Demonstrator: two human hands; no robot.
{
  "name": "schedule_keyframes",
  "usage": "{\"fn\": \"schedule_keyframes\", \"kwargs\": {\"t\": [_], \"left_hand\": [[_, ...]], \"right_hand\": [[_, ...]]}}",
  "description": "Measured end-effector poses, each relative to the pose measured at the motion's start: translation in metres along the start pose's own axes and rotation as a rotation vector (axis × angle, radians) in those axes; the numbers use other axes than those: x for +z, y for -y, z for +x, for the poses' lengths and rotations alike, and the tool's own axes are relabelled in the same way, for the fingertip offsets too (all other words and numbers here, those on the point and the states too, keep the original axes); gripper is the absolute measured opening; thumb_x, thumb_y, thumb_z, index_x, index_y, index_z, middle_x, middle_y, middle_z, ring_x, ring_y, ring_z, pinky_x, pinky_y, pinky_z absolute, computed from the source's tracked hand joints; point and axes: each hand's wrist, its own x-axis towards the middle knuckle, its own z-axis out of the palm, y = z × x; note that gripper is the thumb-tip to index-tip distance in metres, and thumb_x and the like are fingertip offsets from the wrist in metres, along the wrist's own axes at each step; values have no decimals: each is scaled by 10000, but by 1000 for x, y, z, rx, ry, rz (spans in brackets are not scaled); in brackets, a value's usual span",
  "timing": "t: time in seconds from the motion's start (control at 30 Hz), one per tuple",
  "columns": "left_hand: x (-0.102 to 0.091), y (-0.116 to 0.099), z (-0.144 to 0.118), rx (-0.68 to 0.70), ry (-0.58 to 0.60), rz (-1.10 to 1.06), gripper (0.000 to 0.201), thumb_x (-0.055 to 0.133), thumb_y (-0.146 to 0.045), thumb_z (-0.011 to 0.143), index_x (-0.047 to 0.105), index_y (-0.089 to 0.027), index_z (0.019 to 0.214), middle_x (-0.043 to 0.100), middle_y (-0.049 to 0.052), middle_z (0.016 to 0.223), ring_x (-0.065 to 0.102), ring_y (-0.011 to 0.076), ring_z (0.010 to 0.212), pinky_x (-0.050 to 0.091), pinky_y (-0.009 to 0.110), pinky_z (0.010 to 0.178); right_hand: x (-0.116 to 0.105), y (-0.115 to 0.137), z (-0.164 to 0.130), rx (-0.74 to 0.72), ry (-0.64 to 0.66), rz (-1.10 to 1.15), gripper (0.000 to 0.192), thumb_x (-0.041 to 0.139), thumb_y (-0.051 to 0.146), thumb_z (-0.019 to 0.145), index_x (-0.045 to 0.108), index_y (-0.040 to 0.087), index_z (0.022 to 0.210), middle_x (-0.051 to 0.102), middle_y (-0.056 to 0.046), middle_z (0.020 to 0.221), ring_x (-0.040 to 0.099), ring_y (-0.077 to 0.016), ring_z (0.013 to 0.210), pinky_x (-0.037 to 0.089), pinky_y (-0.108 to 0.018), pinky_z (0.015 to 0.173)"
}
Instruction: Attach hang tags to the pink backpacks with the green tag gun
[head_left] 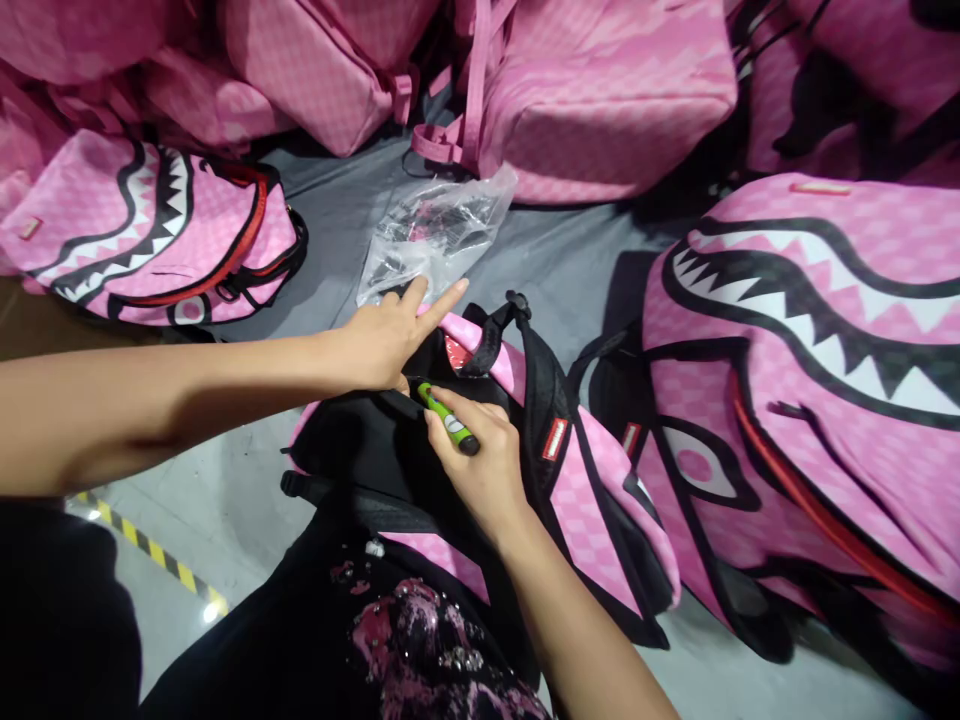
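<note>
A pink and black backpack point(585, 510) lies across my lap, its black padded side and straps facing up. My left hand point(386, 335) is over its upper edge, with some fingers stretched out and spread. Its thumb and a bent finger pinch the black fabric, partly hidden under the hand. My right hand point(480, 460) is closed around a green marker-like stick point(450, 418) with a black end. The stick's far tip points at the black fabric, close to my left thumb. A clear plastic bag point(442, 235) lies just beyond my left fingers.
A large pink backpack point(832, 300) with a shark-mouth print stands close on the right. A smaller shark-mouth bag point(150, 230) lies at the left. More pink backpacks point(600, 100) line the back of the grey cloth point(322, 200). Yellow-black tape point(150, 550) marks the floor.
</note>
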Motion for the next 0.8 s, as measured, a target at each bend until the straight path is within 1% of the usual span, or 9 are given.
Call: {"fn": "schedule_keyframes", "kwargs": {"t": [0.07, 0.13, 0.2, 0.3, 0.4, 0.5, 0.6, 0.7, 0.8], "left_hand": [[0, -2, 2, -18, 7, 46, 1301, 809, -333, 685, -133, -226, 1575, 233, 264, 1564, 539, 386, 1204, 517, 426, 895], [-2, -4, 3, -22, 37, 63, 1223, 758, -272, 723, -111, -192, 1580, 276, 270, 1534, 559, 366, 1181, 517, 407, 888], [-7, -5, 4, -21, 87, 54, 1164, 709, -221, 742, -95, -175, 1582, 258, 271, 1541, 550, 356, 1211, 511, 395, 905], [-14, -4, 5, -7, 159, 18, 1125, 668, -178, 737, -75, -171, 1582, 218, 267, 1565, 532, 341, 1257, 500, 385, 929], [-18, -2, 7, 23, 190, -10, 1076, 630, -152, 739, -40, -169, 1581, 239, 256, 1558, 544, 312, 1252, 500, 354, 918], [-14, 2, 10, 31, 166, -10, 1001, 595, -159, 770, 5, -162, 1579, 331, 242, 1500, 590, 295, 1179, 511, 340, 871], [-6, 7, 11, 70, 88, -6, 947, 584, -198, 793, 50, -160, 1573, 431, 211, 1402, 628, 290, 1080, 518, 345, 824], [-1, 11, 12, 96, 39, -33, 944, 586, -231, 788, 62, -189, 1573, 453, 190, 1368, 626, 282, 1056, 514, 343, 814], [-1, 13, 12, 98, 45, -53, 957, 592, -235, 776, 66, -215, 1575, 454, 181, 1366, 624, 272, 1031, 511, 350, 820]], "right_hand": [[0, -2, 0, 9, 9, 1, 215, 626, 228, 890, 724, 215, 1081, 775, -56, 1035, 731, -204, 842, 522, -371, 829], [-3, -2, 0, 18, 20, -2, 225, 616, 237, 892, 725, 219, 1089, 775, -58, 1026, 729, -206, 832, 527, -379, 836], [-7, -1, -2, 18, 31, -5, 238, 606, 247, 897, 722, 222, 1103, 774, -59, 1025, 726, -206, 825, 531, -386, 845], [-12, -1, -4, 12, 38, 5, 237, 602, 243, 904, 719, 222, 1108, 772, -56, 1036, 723, -204, 849, 536, -380, 845], [-15, -2, -4, 5, 43, 11, 225, 614, 224, 900, 718, 218, 1100, 772, -47, 1035, 721, -202, 862, 541, -368, 822], [-11, -3, -1, 0, 41, 5, 227, 625, 214, 893, 717, 212, 1100, 775, -47, 1024, 721, -199, 828, 537, -371, 803], [-5, -4, 3, -2, 30, -25, 229, 618, 226, 900, 713, 218, 1108, 776, -50, 1016, 720, -195, 806, 521, -375, 789], [-1, -2, 4, -23, 24, -79, 219, 609, 230, 908, 711, 211, 1101, 777, -55, 1006, 722, -201, 819, 502, -380, 798], [0, 0, 4, -22, -8, -121, 202, 598, 238, 916, 712, 211, 1080, 775, -60, 1001, 722, -211, 855, 488, -398, 830]]}}
